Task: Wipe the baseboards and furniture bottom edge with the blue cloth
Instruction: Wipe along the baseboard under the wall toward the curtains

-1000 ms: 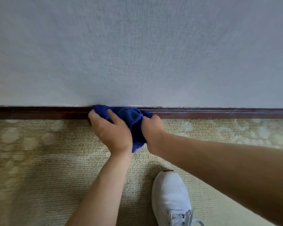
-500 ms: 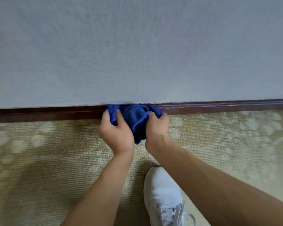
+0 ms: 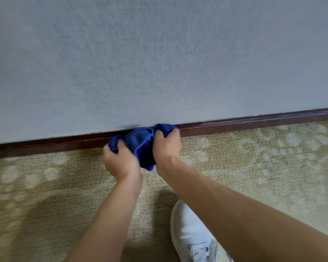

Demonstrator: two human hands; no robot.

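Head cam had both arms reaching toward 12 o'clock, left hand (image 3: 121,161) and right hand (image 3: 166,148) curled tight around the bunched blue cloth (image 3: 140,142), pressed against the dark baseboard (image 3: 244,124).

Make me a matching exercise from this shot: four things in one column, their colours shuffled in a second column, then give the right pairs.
Things:
1. cloth
2. baseboard
3. shoe
4. carpet

Colours:
A. white
B. beige with pale blotches
C. deep blue
D. dark reddish brown

Right pairs: 1-C, 2-D, 3-A, 4-B.

The left hand and right hand both grip the cloth, bunched against the baseboard where it meets the grey wall.
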